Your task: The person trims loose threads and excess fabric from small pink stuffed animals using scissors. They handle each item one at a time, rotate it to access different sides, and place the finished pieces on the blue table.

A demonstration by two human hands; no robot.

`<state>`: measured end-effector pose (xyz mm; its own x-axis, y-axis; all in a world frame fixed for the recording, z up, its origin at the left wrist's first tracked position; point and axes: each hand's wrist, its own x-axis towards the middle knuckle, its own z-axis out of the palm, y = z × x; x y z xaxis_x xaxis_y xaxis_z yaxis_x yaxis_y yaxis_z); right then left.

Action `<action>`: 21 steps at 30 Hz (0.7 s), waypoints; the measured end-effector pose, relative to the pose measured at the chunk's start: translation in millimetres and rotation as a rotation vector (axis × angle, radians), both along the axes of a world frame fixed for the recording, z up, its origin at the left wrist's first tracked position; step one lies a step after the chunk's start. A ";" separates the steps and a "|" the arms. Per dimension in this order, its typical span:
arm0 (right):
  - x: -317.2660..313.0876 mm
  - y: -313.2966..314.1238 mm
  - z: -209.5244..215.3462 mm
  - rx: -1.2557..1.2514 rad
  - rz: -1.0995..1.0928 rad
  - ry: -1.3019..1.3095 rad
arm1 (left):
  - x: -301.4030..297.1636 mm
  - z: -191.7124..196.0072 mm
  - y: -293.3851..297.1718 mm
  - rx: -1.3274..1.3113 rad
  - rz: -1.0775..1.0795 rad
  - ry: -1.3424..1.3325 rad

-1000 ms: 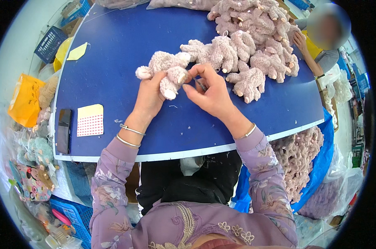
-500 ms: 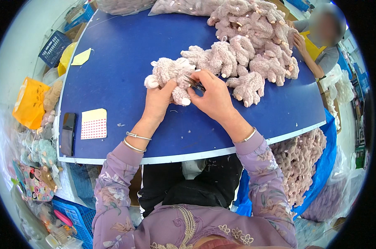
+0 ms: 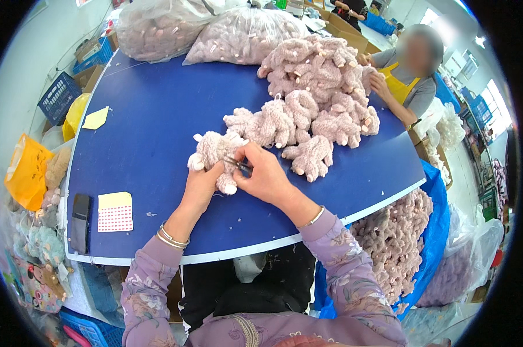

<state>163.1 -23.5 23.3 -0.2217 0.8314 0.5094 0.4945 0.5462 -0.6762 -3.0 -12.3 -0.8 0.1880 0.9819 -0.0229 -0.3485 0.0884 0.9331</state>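
Over the blue table [image 3: 151,115], the left hand [image 3: 201,186] grips a pink plush toy [image 3: 214,149] and the right hand [image 3: 262,175] clasps metal snips [image 3: 237,163] against it. Clear bags [image 3: 244,37] of plush sit at the table's far edge; a blue sack [image 3: 439,215] by its near edge holds more.

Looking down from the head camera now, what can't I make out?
In the head view:
Left hand: most fingers hidden behind the plush toy.
Metal tool: handle partly covered by the right hand.
Sheet: its red marks are too small to read.
Person in dark clothing: head cut off by the upper edge.
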 end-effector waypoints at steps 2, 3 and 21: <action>-1.4 -2.8 1.7 -0.031 0.010 0.004 | -1.0 -2.0 1.3 0.052 0.010 0.038; -2.9 -1.9 0.4 0.021 0.000 0.022 | -0.8 -4.0 3.4 0.093 0.033 0.092; 2.4 -9.1 19.1 -0.480 0.358 0.245 | -38.3 -0.7 23.2 0.260 0.333 0.148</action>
